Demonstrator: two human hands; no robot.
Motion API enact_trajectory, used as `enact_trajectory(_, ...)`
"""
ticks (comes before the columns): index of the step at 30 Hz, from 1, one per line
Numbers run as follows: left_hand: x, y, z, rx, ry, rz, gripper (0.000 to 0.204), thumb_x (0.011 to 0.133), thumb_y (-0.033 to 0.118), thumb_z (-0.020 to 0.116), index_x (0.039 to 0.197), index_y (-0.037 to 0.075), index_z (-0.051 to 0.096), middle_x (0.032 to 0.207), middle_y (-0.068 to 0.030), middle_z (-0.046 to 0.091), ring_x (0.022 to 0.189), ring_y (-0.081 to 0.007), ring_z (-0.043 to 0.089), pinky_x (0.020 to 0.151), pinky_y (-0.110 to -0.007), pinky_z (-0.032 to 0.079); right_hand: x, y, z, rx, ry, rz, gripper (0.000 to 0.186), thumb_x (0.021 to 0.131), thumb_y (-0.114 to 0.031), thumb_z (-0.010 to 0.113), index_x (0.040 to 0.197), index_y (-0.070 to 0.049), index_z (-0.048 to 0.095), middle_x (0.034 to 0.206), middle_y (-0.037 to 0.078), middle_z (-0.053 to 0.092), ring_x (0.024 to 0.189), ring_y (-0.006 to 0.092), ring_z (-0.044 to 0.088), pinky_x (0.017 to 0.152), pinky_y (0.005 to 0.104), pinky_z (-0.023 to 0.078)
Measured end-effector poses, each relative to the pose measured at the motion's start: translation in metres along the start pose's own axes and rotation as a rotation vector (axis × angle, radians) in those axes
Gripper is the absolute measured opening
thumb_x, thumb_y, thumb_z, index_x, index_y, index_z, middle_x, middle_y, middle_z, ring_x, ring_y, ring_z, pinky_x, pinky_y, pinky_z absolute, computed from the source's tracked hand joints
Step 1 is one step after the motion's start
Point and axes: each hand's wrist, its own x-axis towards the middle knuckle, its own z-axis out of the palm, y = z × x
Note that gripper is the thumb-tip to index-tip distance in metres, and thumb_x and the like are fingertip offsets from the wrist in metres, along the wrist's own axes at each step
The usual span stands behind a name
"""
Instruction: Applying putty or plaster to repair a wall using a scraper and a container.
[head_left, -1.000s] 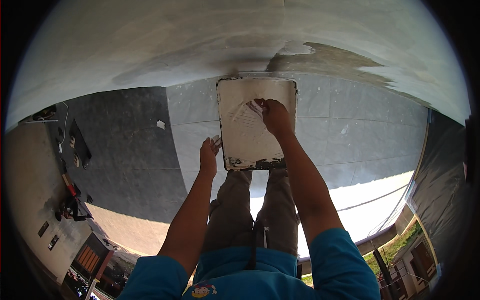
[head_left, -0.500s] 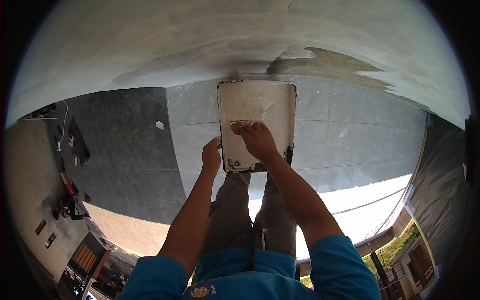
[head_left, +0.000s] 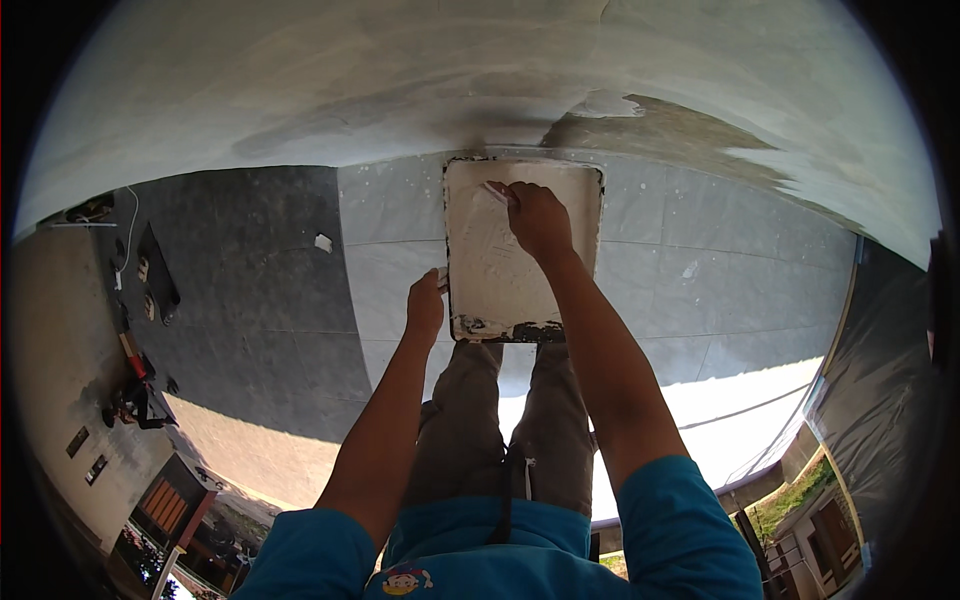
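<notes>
Head view: a flat, square white board [head_left: 520,250], smeared with pale paste and dark along its near edge, lies on the grey tiled floor [head_left: 390,270] just ahead of the person's knees, up against the foot of a pale wall [head_left: 400,90].

The right hand [head_left: 538,218] reaches far forward on an almost straight arm, the forearm running up from the lower edge across the board's near right part. The hand lies over the board's far half, knuckles up, fingers curled together around something small and pale at its far-left side; what it grips is too small to make out.

The left hand [head_left: 425,308] sits nearer the body, on a forearm angled up from the lower left. Its fingers are pressed together and bent against the board's left edge, near the near corner, thumb side toward the board; the fingertips touch the rim.

Left of that hand, well apart, a small white scrap [head_left: 323,243] lies on the darker floor. Farther left, dark tools [head_left: 155,270] rest near a wall.
</notes>
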Motion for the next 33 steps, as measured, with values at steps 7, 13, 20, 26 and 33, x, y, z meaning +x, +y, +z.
enact_trajectory(7,0.008,-0.012,-0.010,0.099,0.025,0.050,0.043,0.097,0.039,0.040,0.110,0.003,0.061,0.099,-0.0042,0.061,0.093,-0.0161,0.055,0.082,-0.032,0.038,-0.095,-0.005,0.038,-0.193,0.014,-0.644,0.021,0.077,-0.012,0.059,0.097,-0.015,0.067,0.082,0.004,0.062,0.082,0.0229,0.060,0.072,0.0335,0.047)
enact_trajectory(13,0.004,-0.008,-0.006,0.092,0.025,0.063,0.046,0.096,0.039,0.040,0.114,0.001,0.060,0.104,-0.0058,0.062,0.094,-0.0170,0.055,0.083,-0.032,0.037,-0.087,0.004,0.003,-0.043,-0.177,-0.274,0.021,0.080,-0.009,0.059,0.101,-0.011,0.066,0.086,0.009,0.064,0.084,0.0287,0.061,0.074,0.0390,0.049)
enact_trajectory(20,-0.001,0.002,0.001,-0.036,0.003,-0.021,0.048,0.097,0.039,0.040,0.116,-0.001,0.057,0.106,-0.0063,0.061,0.095,-0.0175,0.056,0.082,-0.032,0.038,-0.024,0.051,-0.044,0.148,-0.040,0.185,0.019,0.088,-0.018,0.059,0.099,-0.004,0.065,0.092,0.019,0.067,0.083,0.0394,0.064,0.071,0.0468,0.051)
enact_trajectory(26,0.007,-0.010,-0.006,0.052,0.043,0.035,0.045,0.096,0.038,0.041,0.116,0.000,0.057,0.105,-0.0048,0.060,0.094,-0.0166,0.055,0.080,-0.031,0.038,-0.066,0.019,-0.036,0.072,0.225,-0.210,0.016,0.085,-0.008,0.061,0.101,-0.006,0.064,0.085,0.010,0.063,0.079,0.0290,0.060,0.070,0.0401,0.050)
enact_trajectory(33,0.009,-0.017,-0.013,0.042,0.028,0.013,0.049,0.096,0.040,0.041,0.118,0.000,0.058,0.107,-0.0048,0.062,0.093,-0.0160,0.055,0.081,-0.030,0.037,-0.094,-0.003,-0.013,-0.051,0.115,-0.243,0.017,0.082,-0.005,0.062,0.098,-0.007,0.062,0.084,0.009,0.063,0.077,0.0272,0.059,0.069,0.0390,0.050)
